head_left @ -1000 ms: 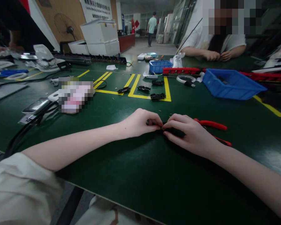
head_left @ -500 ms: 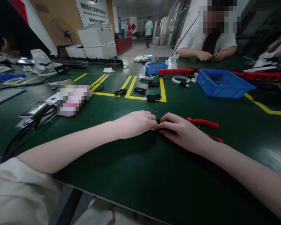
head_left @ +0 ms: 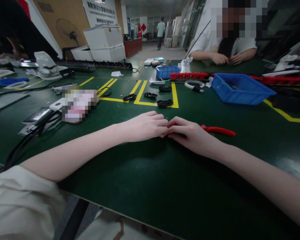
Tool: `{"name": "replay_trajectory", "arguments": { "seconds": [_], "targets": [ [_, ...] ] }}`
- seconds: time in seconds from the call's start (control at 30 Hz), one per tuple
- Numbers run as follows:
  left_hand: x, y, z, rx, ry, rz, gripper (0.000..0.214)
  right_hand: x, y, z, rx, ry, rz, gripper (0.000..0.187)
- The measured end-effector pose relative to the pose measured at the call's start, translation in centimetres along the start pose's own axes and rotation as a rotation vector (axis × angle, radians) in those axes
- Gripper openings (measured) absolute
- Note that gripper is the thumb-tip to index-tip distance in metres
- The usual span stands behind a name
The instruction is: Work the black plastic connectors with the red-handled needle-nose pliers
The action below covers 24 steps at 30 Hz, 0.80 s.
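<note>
My left hand [head_left: 147, 126] and my right hand [head_left: 190, 135] meet fingertip to fingertip low on the green table [head_left: 140, 180]. Both have their fingers curled and pressed together around a small dark part that is almost wholly hidden between them. Red-handled pliers [head_left: 218, 130] lie on the table just behind my right hand, touching or nearly touching its back. Beyond my hands, three small black parts [head_left: 164, 103] rest inside a yellow-taped box.
A big blue bin [head_left: 241, 89] stands at the right, a smaller blue bin [head_left: 167, 71] farther back. A phone and cables [head_left: 36, 116] lie at the left. A co-worker's hands [head_left: 227, 59] work across the table. Another person walks far off.
My hands have closed tighter together and slid slightly away from me; the left fingers are flatter now. The dark part showed a little more a second ago.
</note>
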<state>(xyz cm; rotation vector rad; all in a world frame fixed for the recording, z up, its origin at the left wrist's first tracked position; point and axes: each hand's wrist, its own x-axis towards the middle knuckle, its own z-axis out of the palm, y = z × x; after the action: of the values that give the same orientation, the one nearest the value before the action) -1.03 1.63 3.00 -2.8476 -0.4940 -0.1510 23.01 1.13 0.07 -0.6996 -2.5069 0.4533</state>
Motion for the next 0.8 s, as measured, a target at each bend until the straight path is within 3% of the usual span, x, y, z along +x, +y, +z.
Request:
{"name": "replay_trajectory", "arguments": {
  "seconds": [0.2,0.47,0.63,0.8],
  "targets": [
    [-0.2,-1.1,0.5,-0.146,0.038,-0.021,0.019,1.0,0.6,0.2,0.064,0.045,0.044,0.006],
    [-1.6,-1.7,1.9,-0.405,0.115,-0.138,0.023,1.7,0.1,0.1,0.021,0.022,0.055,0.016],
    [-2.3,-1.4,2.7,-0.571,0.193,-0.174,0.024,-2.7,1.1,-2.8,-0.358,0.041,0.122,0.039],
    [-2.4,-1.1,2.9,-0.601,0.205,-0.183,0.026,-8.8,3.8,-5.3,-0.616,0.044,0.357,0.061]
  ]
}}
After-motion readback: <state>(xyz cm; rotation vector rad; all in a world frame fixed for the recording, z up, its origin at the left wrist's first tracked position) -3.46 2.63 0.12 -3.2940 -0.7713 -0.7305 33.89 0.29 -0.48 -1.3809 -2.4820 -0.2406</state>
